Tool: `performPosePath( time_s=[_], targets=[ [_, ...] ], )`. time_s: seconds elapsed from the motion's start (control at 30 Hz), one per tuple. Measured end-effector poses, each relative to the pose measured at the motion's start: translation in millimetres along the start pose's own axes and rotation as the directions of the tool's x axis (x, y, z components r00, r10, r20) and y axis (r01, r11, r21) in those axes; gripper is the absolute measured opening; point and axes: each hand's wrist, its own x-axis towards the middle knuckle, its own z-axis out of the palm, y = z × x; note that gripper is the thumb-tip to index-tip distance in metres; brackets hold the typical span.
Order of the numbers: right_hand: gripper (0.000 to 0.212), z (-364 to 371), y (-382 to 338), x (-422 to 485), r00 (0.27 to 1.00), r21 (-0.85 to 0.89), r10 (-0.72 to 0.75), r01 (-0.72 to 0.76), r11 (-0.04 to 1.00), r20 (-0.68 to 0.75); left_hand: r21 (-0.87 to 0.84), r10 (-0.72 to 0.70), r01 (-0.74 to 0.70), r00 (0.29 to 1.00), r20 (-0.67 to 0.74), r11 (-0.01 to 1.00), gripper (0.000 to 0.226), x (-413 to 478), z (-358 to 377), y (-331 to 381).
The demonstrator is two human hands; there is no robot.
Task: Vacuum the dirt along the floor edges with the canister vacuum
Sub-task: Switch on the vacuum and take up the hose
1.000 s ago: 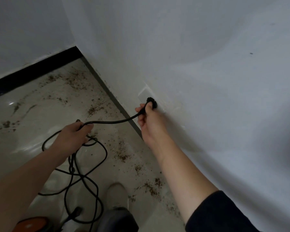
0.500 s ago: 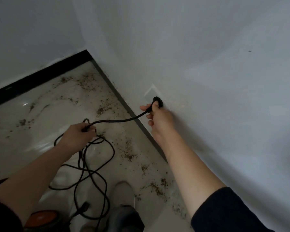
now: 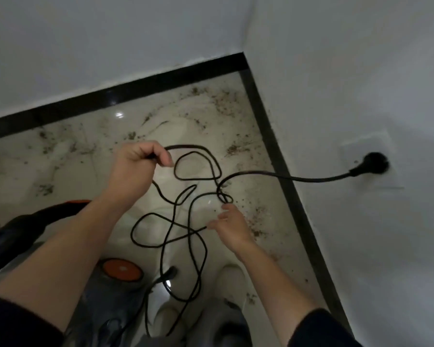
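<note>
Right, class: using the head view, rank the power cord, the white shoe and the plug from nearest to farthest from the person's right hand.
1. The power cord: its loops lie right at the fingertips of the right hand.
2. The white shoe: on the floor, just below that hand.
3. The plug: far right, in the wall socket.

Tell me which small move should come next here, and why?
Probably pull the crossed loops of the cord apart with the right hand. The plug already sits in the wall socket, the left hand grips the cord, and its loops are tangled, so the vacuum could not roam freely.
</note>
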Motion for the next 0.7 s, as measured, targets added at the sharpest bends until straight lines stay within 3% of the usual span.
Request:
performPosePath(
  time_s=[0.07, 0.17, 0.23, 0.33, 0.4, 0.5, 0.53, 0.6, 0.67, 0.7],
  targets=[
    [0.061, 14, 0, 28, 0.983, 0.025, -0.040, 0.045, 0.999, -0.181, -0.024, -0.011, 0.009, 0.997, -0.072, 1.000, 0.060, 9, -9, -20],
    [0.056, 13, -1, 71, 0.928, 0.072, -0.059, 0.092, 0.993, -0.367, 0.224, -0.067, 0.106, 0.982, -0.175, 0.969, 0.032, 23, -5, -71],
    [0.056, 8, 8, 97, 0.930, -0.047, -0.087, 0.075, 0.996, -0.358, 0.337, -0.307, 0.368, 0.926, -0.222, 0.867, 0.043, 24, 7, -116],
    [0.048, -4, 27, 131, 0.953, -0.327, -0.147, 0.054, 0.943, -0.266, 0.347, -0.630, 0.640, 0.760, -0.156, 0.686, 0.059, 12, 43, -174],
    [0.048, -8, 39, 149, 0.963, -0.378, -0.148, 0.053, 0.924, -0.227, 0.452, -0.723, 0.663, 0.689, -0.057, 0.596, 0.072, 3, 68, -210],
    [0.049, -8, 55, 170, 0.959, -0.422, -0.133, 0.016, 0.907, -0.249, 0.435, -0.720, 0.666, 0.692, -0.056, 0.606, 0.063, 0, 95, -238],
    [0.042, -8, 56, 175, 0.961, -0.387, -0.116, 0.010, 0.922, -0.250, 0.406, -0.703, 0.669, 0.706, -0.087, 0.622, 0.050, 2, 99, -244],
    [0.036, -5, 52, 174, 0.978, -0.114, -0.007, -0.017, 0.993, -0.211, 0.370, -0.658, 0.649, 0.743, -0.122, 0.665, 0.026, 6, 99, -249],
    [0.035, -1, 46, 168, 0.984, 0.142, 0.083, -0.061, 0.988, -0.160, 0.329, -0.595, 0.598, 0.794, -0.122, 0.731, 0.030, 7, 91, -249],
    [0.033, -1, 43, 159, 0.981, 0.184, 0.099, -0.068, 0.981, -0.164, 0.261, -0.573, 0.592, 0.805, -0.154, 0.762, 0.034, 4, 85, -244]
  ],
)
